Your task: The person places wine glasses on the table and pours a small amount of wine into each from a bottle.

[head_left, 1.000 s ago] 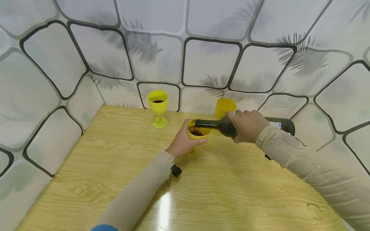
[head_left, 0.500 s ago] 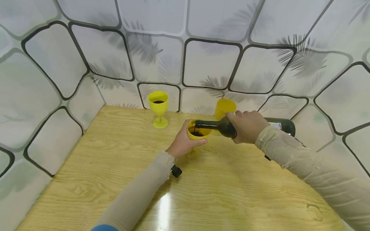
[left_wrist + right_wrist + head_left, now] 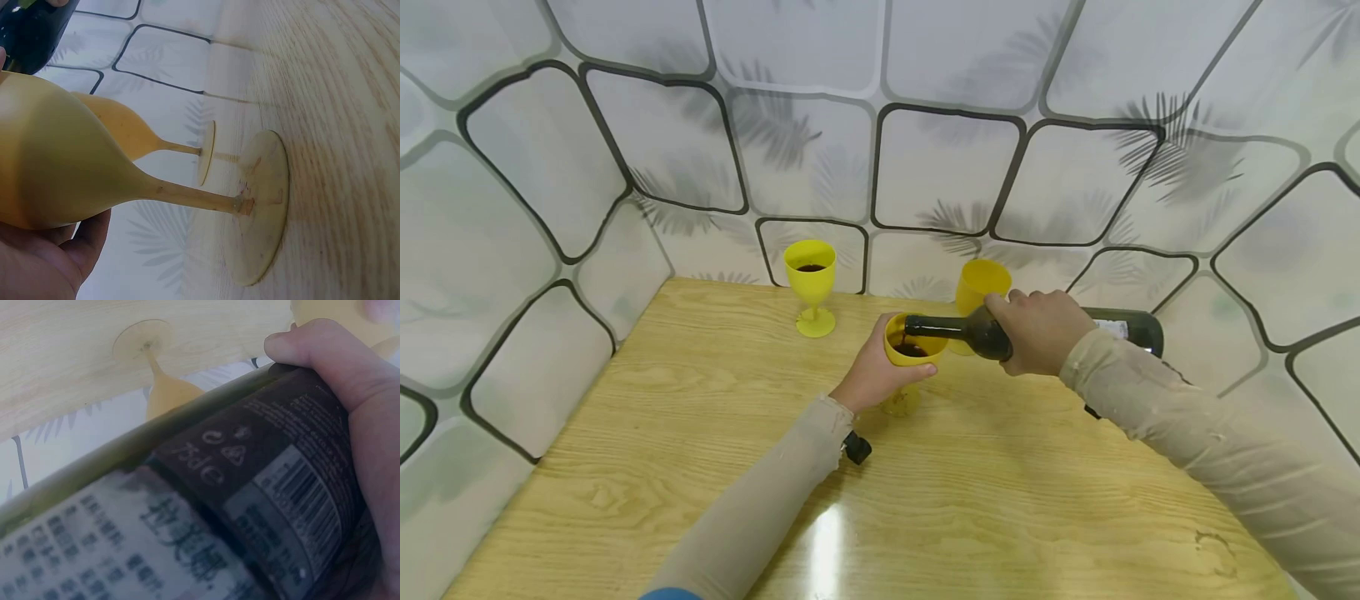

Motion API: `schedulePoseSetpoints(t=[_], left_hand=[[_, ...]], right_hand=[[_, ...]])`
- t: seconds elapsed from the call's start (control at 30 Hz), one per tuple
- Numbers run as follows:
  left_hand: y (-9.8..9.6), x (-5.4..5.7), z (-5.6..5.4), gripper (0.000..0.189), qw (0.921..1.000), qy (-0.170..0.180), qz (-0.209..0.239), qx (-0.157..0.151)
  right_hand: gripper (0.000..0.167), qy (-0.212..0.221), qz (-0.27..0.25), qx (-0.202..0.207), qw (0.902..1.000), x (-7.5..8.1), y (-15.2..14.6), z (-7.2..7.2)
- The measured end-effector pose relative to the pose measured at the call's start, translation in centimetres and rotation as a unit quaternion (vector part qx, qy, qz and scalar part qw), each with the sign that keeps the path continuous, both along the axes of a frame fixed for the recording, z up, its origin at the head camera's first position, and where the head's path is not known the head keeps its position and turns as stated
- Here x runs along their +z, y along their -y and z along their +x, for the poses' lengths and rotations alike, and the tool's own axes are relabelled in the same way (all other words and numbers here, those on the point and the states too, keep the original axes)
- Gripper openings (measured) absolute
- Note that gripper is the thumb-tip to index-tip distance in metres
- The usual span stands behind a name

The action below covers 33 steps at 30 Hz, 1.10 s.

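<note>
My left hand grips the bowl of a yellow-orange goblet, thumb along its near side. The goblet's foot stands on the wooden table in the left wrist view. My right hand holds a dark green wine bottle around its shoulder, tipped nearly flat with the neck pointing left. The bottle's mouth is over the goblet's rim, and dark red liquid runs from it into the bowl. Printed labels with a barcode cover the bottle in the right wrist view.
A bright yellow goblet with dark liquid inside stands at the back left of the wooden table. Another yellow-orange goblet stands behind the bottle, partly hidden by it. A patterned wall rises at the table's back edge.
The dark liquid in the held goblet has risen and covers more of its bottom. Both hands and the bottle keep nearly the same place.
</note>
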State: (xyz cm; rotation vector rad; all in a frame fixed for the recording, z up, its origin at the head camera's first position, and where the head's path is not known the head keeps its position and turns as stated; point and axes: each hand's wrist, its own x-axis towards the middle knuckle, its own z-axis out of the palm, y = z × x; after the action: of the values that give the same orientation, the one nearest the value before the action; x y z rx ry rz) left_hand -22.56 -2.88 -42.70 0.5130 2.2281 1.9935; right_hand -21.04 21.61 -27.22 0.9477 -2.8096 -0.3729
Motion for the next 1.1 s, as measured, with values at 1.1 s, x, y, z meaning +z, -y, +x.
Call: schedulePoseSetpoints(t=[1.1], left_hand=[[-0.14, 0.2, -0.01, 0.088, 1.0, 0.001, -0.001, 0.001]], right_hand=[[0.062, 0.001, 0.01, 0.002, 0.9999, 0.09, -0.01, -0.18]])
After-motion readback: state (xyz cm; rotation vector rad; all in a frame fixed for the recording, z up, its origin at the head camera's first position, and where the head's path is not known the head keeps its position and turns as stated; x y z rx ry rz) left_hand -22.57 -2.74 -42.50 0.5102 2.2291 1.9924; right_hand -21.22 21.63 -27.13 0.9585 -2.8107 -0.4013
